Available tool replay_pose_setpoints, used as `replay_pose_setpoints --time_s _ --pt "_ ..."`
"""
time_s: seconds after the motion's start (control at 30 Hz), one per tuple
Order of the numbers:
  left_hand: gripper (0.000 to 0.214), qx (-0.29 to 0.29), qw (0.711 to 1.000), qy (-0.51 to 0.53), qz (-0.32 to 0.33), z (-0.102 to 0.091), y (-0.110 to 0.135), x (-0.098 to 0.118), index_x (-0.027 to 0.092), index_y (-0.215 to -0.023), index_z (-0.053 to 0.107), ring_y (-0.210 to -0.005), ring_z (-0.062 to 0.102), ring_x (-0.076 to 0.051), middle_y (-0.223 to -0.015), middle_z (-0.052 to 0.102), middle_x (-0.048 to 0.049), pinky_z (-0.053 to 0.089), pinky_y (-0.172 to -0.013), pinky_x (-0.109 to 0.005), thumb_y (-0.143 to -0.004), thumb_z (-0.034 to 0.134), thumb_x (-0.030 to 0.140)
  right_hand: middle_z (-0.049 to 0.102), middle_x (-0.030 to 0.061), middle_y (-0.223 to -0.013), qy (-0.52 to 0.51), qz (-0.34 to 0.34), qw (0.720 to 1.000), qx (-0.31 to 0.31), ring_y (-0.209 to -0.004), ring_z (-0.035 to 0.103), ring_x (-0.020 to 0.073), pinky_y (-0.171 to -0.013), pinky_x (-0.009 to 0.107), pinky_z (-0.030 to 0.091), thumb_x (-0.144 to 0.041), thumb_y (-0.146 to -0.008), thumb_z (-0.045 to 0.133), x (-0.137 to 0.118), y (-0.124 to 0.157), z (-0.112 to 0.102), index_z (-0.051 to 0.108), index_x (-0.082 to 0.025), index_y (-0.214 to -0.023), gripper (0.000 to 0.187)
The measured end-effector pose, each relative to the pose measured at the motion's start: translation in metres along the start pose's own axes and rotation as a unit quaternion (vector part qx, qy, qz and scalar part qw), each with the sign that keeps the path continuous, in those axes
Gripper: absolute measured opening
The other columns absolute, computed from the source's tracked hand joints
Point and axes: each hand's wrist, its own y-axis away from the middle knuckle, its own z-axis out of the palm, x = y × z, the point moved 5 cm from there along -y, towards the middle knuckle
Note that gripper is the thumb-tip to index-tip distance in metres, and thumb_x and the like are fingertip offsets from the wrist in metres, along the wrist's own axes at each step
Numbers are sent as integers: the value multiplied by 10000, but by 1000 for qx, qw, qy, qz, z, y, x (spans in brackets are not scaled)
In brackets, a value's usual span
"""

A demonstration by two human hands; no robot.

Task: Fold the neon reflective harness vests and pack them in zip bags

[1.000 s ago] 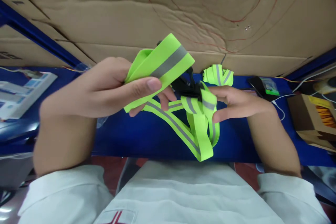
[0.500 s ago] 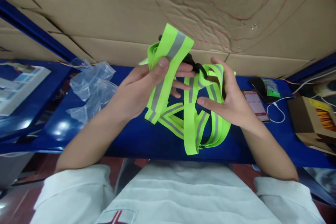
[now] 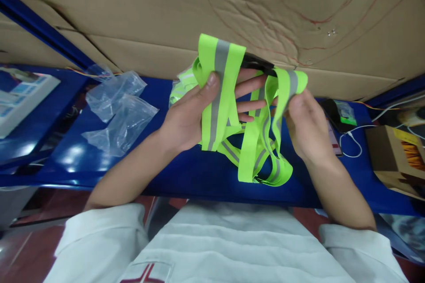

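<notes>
A neon-yellow reflective strap harness (image 3: 244, 154) with grey stripes hangs in loops between my hands, above the blue table. My left hand (image 3: 192, 115) holds a folded part of it, the thumb pressing on the strap and the fingers reaching behind. With my right hand (image 3: 307, 124) I pinch a loop at the right; its fingertips are partly hidden by the strap. A black buckle or strap piece (image 3: 257, 63) spans the top between the two held parts. Behind my left hand lies more yellow striped material (image 3: 182, 84), apparently in clear plastic.
Crumpled clear plastic bags (image 3: 121, 110) lie on the blue table (image 3: 195, 177) at left, near a white box-like object (image 3: 29, 101). At right are a partly hidden phone (image 3: 334, 139), a black item with a white cable, and an open cardboard box (image 3: 387, 154). Cardboard (image 3: 149, 13) walls the back.
My right hand has closed on a strap loop and lifted it up and outward. The left-hand strap is now more upright, and the yellow material behind it shows more.
</notes>
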Motion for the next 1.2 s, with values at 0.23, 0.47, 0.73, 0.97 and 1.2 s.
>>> replay_pose_setpoints --time_s 0.23,0.47,0.73,0.97,1.2 --pt "414 15 999 -11 -42 -9 -5 -17 220 -1271 744 -1152 774 -272 -1350 745 -84 682 -881 -348 -1040 607 536 722 37 -847 -135 108 971 -166 -941 737 257 -870 406 639 -571 -830 871 14 -9 14 772 -236 -963 374" --pt "401 100 970 -210 -65 -27 -2 -19 154 -1040 766 -559 688 -151 -735 745 -37 557 -524 -222 -959 713 543 762 0 -943 -91 47 994 -41 -958 748 227 -964 424 633 -348 -841 869 17 -15 -3 777 -237 -948 179" --pt "392 -8 960 -274 -60 -15 -7 -34 126 -875 687 -603 586 -101 -746 662 -29 499 -604 -231 -989 686 501 751 27 -844 -182 145 972 -17 -812 757 250 -799 429 674 -376 -828 821 28 -16 -9 712 -223 -889 198" --pt "509 92 925 -370 4 -30 -5 -37 184 -822 660 -724 679 -175 -764 688 -45 566 -705 -291 -1026 551 637 791 10 -1052 -123 104 985 -57 -1122 733 245 -1049 404 584 -555 -898 807 33 -9 14 800 -265 -1036 322" --pt "468 76 905 -418 11 -31 -9 -33 171 -1110 748 -1290 654 -261 -1159 774 -68 514 -1152 -374 -1028 580 600 806 -20 -1122 -138 99 984 -59 -1221 709 236 -1169 435 510 -523 -898 822 40 -10 21 835 -324 -1097 282"
